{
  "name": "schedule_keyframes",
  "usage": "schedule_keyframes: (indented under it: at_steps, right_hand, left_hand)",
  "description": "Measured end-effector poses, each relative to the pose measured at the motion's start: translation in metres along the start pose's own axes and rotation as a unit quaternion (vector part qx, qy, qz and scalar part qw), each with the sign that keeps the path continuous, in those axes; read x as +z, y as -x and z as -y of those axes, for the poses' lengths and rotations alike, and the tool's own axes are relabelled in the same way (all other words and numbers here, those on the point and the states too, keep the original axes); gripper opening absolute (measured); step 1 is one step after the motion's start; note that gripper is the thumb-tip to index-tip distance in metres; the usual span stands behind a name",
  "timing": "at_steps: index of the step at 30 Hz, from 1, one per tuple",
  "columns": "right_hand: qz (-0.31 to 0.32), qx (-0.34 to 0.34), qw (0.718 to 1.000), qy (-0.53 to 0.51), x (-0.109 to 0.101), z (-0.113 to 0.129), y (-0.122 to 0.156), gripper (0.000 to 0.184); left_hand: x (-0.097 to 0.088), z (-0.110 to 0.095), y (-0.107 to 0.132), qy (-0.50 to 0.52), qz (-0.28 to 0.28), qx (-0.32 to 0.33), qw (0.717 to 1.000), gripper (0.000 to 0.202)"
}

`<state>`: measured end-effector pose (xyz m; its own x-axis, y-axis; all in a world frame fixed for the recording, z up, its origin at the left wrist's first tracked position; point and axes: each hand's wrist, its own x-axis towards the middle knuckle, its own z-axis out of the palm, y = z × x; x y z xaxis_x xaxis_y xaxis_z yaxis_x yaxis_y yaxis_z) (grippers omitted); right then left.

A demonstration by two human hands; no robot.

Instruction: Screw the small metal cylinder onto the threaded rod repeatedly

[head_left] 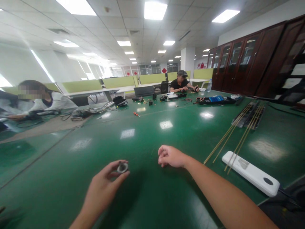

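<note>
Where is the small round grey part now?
The round grey part is low in the head view, left of centre, in the left hand, over the green table.

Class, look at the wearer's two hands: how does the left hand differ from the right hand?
The left hand pinches a small round grey part between thumb and fingers; the right hand shows nothing held. The left hand sits lower in the picture, its fingers extended; the right hand sits higher, its fingers curled inward. Both are bare and over the green table.

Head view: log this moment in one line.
left hand: holds round part | right hand: curled, nothing visible in it | screwdriver: lying beyond both hands on green table
</note>
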<state>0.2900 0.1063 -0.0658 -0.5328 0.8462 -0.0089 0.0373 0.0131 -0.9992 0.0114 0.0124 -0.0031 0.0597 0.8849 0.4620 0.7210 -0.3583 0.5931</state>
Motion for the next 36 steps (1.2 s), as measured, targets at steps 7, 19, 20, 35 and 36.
schedule_keyframes:
  at_steps: [7, 19, 20, 35, 36]
  right_hand:
    - [-0.092, -0.039, 0.994, 0.037, 0.005, -0.013, -0.020, 0.032]
    - [-0.044, -0.124, 0.939, 0.317, 0.009, 0.006, 0.009, 0.045]
    - [-0.050, -0.128, 0.929, 0.343, 0.010, 0.009, 0.012, 0.044]
    - [-0.060, -0.182, 0.862, 0.469, 0.021, 0.020, 0.026, 0.024]
    - [-0.058, -0.181, 0.861, 0.471, 0.021, 0.019, 0.026, 0.023]
  left_hand:
    - [0.072, -0.022, -0.036, 0.028, 0.084, 0.102, 0.991, 0.030]
    - [0.079, 0.013, -0.026, 0.045, 0.069, 0.070, 0.994, 0.024]
    - [0.080, 0.012, -0.027, 0.056, 0.073, 0.069, 0.993, 0.024]
    - [0.083, 0.003, -0.024, 0.113, 0.141, 0.073, 0.981, 0.021]
    - [0.083, 0.003, -0.023, 0.115, 0.142, 0.073, 0.980, 0.022]
